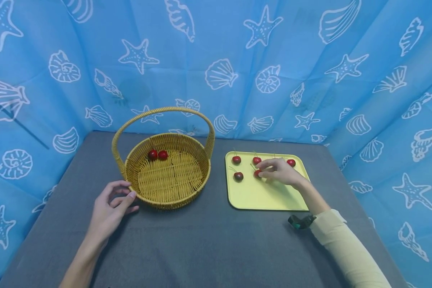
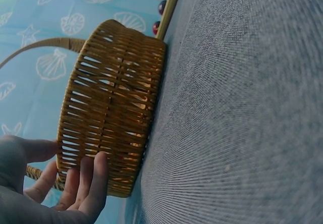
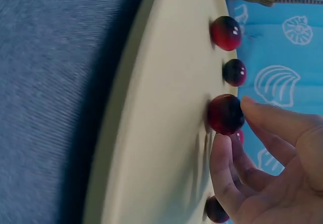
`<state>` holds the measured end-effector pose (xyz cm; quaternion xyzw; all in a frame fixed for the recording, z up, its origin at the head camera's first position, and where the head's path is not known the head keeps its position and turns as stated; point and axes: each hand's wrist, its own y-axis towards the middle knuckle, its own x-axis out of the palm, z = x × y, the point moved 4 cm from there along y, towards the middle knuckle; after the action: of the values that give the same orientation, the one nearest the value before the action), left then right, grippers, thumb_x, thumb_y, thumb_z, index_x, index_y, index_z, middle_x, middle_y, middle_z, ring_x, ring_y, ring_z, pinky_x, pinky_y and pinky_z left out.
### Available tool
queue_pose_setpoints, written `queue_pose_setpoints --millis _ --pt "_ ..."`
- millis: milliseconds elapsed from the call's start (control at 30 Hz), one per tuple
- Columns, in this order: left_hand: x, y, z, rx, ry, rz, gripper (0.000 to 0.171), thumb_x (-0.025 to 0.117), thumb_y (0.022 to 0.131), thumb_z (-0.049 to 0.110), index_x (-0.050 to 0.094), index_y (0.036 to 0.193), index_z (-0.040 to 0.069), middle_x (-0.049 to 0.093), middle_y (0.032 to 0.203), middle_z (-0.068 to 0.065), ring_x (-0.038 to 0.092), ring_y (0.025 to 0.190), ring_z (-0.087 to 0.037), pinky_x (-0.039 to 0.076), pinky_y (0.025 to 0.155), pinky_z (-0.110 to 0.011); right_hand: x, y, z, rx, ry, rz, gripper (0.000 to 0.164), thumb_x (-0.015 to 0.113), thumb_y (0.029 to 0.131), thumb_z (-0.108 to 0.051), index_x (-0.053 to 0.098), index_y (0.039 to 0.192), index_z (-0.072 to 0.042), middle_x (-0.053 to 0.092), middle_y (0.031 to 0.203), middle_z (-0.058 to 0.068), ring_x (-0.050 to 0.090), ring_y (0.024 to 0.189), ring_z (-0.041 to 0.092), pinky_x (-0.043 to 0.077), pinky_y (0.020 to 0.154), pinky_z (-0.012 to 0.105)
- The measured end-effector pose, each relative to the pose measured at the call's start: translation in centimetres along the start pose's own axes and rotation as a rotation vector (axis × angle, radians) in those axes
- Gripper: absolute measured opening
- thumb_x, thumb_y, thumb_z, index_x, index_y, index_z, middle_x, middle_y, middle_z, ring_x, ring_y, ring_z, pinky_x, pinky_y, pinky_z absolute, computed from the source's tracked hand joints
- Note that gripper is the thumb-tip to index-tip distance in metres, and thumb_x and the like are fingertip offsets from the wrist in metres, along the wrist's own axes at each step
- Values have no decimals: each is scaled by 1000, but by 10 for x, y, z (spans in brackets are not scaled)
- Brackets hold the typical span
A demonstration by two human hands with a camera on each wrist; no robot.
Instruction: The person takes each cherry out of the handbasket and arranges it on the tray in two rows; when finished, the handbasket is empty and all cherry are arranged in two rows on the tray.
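A yellow wicker basket [image 1: 167,202] with a tall arched handle stands on the left, with two red cherries [image 1: 157,155] at its back-left inside. My left hand [image 1: 111,206] holds the basket's front-left rim, thumb by the edge and fingers along the outer wall [image 2: 113,98]. On the right, my right hand [image 1: 279,172] reaches over a pale yellow tray [image 1: 266,200]. Its thumb and fingertips pinch a dark red cherry [image 3: 225,114], close over the tray surface. Several other cherries lie there, among them a darker one [image 1: 238,176] to the left; the hand partly covers the back ones.
A grey cloth [image 1: 201,248] covers the table. Behind and at both sides hangs a blue curtain [image 1: 201,48] with white shell prints. A small black object [image 1: 301,222] shows beside the right sleeve cuff. The basket handle [image 1: 162,110] rises in an arch above the rim.
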<state>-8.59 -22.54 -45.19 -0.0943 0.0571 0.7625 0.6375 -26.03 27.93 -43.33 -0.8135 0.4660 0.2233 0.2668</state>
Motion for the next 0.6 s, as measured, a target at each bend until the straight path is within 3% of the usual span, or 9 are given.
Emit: queue_pose_setpoints --millis 233,600 --pt "0 0 1 -3 4 3 48 68 109 27 49 147 5 53 120 -3 76 93 -12 73 84 -30 5 0 3 -10 7 -24 32 74 101 -5 72 132 4 72 130 28 78 99 28 71 79 30" --pt "0 0 1 -16 10 -3 49 68 109 29 48 148 7 53 122 -4 76 94 -12 74 85 -31 7 -4 7 15 12 -18 33 76 101 -9 72 132 1 70 126 25 77 100 25 73 82 32"
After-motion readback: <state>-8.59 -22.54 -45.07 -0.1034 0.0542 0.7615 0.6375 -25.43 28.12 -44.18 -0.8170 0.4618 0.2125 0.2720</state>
